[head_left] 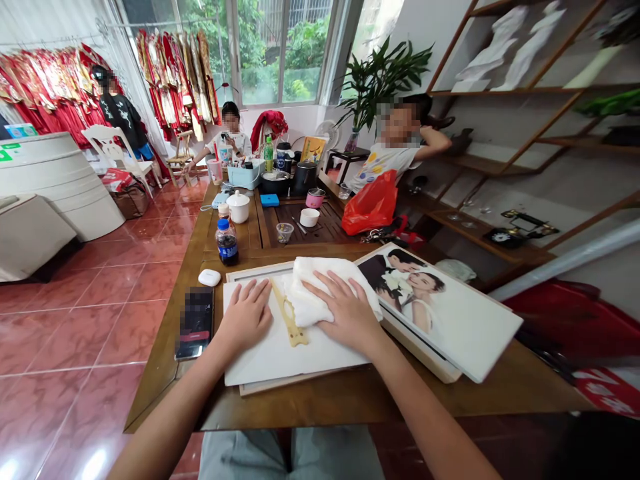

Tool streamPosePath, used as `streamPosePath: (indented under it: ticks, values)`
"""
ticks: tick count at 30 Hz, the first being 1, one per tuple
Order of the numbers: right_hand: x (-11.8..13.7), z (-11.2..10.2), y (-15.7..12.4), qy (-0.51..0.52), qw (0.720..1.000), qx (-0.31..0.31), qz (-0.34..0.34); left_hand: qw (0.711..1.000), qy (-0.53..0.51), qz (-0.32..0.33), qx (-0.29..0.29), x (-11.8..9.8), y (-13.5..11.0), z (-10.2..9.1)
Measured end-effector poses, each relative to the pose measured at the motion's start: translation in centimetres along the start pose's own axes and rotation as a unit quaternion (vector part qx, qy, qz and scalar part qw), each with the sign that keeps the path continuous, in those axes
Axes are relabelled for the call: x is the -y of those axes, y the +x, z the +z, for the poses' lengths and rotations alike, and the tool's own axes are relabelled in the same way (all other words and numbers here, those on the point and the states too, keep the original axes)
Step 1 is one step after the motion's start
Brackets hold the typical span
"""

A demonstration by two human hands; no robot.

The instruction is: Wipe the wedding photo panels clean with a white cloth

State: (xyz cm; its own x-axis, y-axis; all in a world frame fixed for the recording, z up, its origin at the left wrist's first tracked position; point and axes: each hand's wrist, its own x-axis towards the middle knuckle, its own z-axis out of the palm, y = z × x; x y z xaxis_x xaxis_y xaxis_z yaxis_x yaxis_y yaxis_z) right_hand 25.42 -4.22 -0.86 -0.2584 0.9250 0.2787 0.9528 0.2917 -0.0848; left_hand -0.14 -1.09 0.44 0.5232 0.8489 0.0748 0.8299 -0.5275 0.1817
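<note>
Our open left hand (245,315) and right hand (347,312) press board (295,357) and towel (320,290); a bump could slip the portrait (440,310) at two o'clock.

**Two Hands, Three Others, One Towel**

At the counter (310,400): one left hand (245,313), one right hand (345,307), one white towel (320,290), one white board (280,360), one wooden template (287,313), one phone (195,323), one earbud case (209,277), one drink bottle (227,243) and one framed wedding portrait (435,313) (two figures in it). Beyond: two racks of red garments (45,87) (175,73), one potted plant (380,80) and three other people: a person standing (120,117), a person seated (235,143), a person leaning back (385,163).
</note>
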Motion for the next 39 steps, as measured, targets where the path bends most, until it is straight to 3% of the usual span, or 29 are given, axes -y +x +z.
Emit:
streamPosePath:
  ticks: [8, 11, 14, 21, 24, 28, 35, 39]
  values:
    - [1.2, -1.1, -6.5, -0.019, 0.999, -0.026, -0.044, 1.0, -0.006, -0.008, -0.002, -0.1, 0.1, 0.1]
    - [1.3, -1.4, -7.6, -0.024, 0.998, -0.034, -0.049, 1.0, -0.008, -0.001, 0.001, 0.0, 0.1, 0.2]
    - [1.0, -1.3, -6.7, -0.021, 0.999, -0.02, -0.046, 1.0, -0.011, 0.005, 0.0, 0.1, 0.1, 0.3]
    - [0.2, 0.0, -0.7, -0.008, 1.0, -0.005, -0.009, 1.0, -0.005, 0.013, 0.005, 0.2, 0.1, 0.1]
    - [0.2, 0.4, 0.5, -0.007, 1.0, -0.013, -0.002, 1.0, 0.002, 0.009, 0.003, 0.1, 0.0, 0.1]
    - [0.6, 0.3, -0.5, 0.002, 1.0, -0.012, -0.001, 1.0, 0.0, 0.004, -0.01, 0.0, 0.0, 0.2]
    - [1.4, -1.0, -5.6, -0.006, 0.999, -0.017, -0.044, 1.0, -0.01, 0.001, -0.014, -0.1, 0.0, 0.2]
    - [1.4, -1.4, -6.2, -0.008, 0.999, -0.016, -0.051, 1.0, -0.01, 0.003, -0.011, 0.0, 0.0, 0.3]
